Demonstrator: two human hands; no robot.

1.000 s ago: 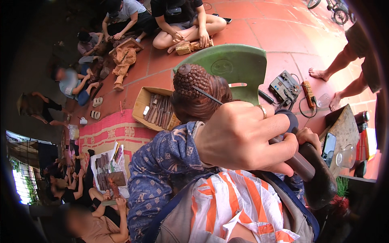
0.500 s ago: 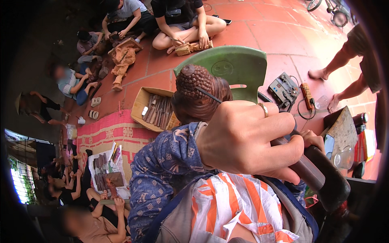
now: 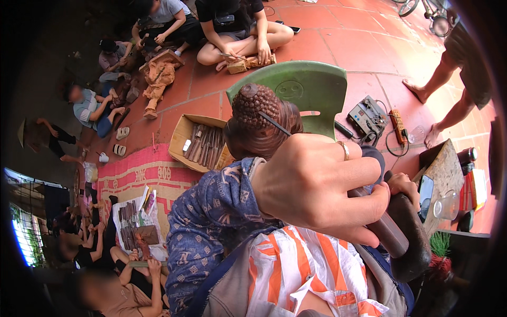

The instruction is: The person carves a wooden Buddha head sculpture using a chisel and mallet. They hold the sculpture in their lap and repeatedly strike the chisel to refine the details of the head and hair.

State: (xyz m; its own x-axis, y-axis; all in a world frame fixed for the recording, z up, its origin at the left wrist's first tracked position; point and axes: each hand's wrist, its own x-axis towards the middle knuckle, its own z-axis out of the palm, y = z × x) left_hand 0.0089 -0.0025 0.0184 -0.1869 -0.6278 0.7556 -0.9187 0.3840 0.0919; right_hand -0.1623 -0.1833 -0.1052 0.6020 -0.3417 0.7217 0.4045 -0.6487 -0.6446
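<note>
Grasping a chisel (image 3: 390, 235) in the left hand (image 3: 322, 185), with fingers curled round its dark wooden handle and a ring on one of them. Aiming the thin metal blade (image 3: 274, 123) up and left, to the tight curls of a carved brown head (image 3: 264, 127), located near the middle of the view, in front of a green chair back (image 3: 317, 87). Clasping a dark, rounded mallet (image 3: 414, 248) in the right hand (image 3: 404, 187), partly hidden behind the left; held alongside the chisel's handle, too overlapped to tell whether touching. Wearing a blue patterned sleeve (image 3: 211, 203) on the left arm. Surrounded by a cardboard box (image 3: 186, 160) of wooden-handled tools (image 3: 206, 145) just left of the head, a red and tan mat (image 3: 134, 179) farther left, a power strip (image 3: 398, 127) on red tiles to the right, and other people (image 3: 227, 29) seated farther off.
</note>
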